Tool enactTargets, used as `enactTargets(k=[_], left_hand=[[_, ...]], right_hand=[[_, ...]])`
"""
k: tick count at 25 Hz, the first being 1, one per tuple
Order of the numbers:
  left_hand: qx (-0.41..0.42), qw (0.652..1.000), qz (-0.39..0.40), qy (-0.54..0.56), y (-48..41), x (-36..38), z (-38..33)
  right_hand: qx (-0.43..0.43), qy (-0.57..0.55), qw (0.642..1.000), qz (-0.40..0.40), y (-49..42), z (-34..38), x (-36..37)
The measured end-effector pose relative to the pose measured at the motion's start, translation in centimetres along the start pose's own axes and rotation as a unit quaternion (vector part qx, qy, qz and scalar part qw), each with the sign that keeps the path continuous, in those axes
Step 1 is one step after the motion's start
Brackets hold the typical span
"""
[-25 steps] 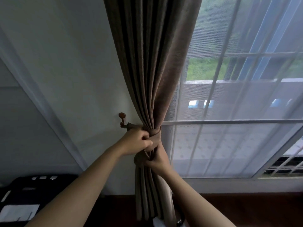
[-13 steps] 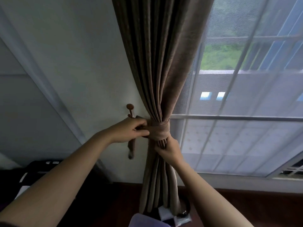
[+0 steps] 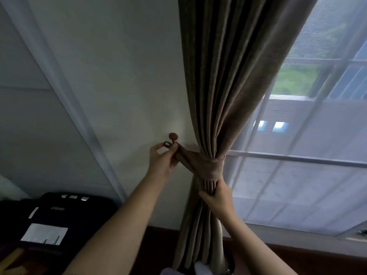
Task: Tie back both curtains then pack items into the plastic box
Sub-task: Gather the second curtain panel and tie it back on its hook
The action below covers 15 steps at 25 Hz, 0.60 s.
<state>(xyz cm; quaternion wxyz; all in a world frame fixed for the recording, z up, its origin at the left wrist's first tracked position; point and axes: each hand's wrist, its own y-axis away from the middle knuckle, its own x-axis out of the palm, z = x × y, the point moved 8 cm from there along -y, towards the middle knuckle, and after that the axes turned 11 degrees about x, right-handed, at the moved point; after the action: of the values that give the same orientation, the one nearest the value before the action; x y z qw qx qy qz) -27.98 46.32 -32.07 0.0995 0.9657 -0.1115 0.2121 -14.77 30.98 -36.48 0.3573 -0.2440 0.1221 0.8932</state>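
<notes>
Left grip pinches loop end of tieback, thumb and fingers narrow on fabric. Hook knob on wall sits just above loop, slightly right; cannot tell if they touch, and loop not over knob yet. Tieback long axis runs down-right from left grip to curtain bunch and wraps round it. Right grip clamped on gathered folds just below wrap, well apart from hook knob. Left grip nearer. Next move likely: lift loop end up over knob.
</notes>
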Motion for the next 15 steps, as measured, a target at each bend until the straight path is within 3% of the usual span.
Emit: enactTargets(k=[1,3,5,9,15], left_hand=[[-0.003,0.998,-0.056,-0.005,-0.2,-0.2,1.0],[0.047,0.985,-0.113,-0.122,-0.7,-0.7,1.2],[0.122,0.958,-0.109,-0.236,-0.9,-0.3,-0.1],[0.201,0.907,-0.11,-0.353,-0.4,0.3,-1.4],[0.18,0.869,-0.083,-0.454,-0.9,-0.1,0.5]], right_hand=[[0.004,-0.005,1.0,-0.007,0.1,0.1,0.2],[0.009,-0.006,1.0,-0.015,0.1,0.4,0.7],[0.01,-0.006,1.0,-0.017,0.0,0.6,0.9],[0.02,-0.005,0.999,-0.027,-0.2,0.6,0.9],[0.018,0.005,0.999,-0.034,0.0,0.9,1.2]])
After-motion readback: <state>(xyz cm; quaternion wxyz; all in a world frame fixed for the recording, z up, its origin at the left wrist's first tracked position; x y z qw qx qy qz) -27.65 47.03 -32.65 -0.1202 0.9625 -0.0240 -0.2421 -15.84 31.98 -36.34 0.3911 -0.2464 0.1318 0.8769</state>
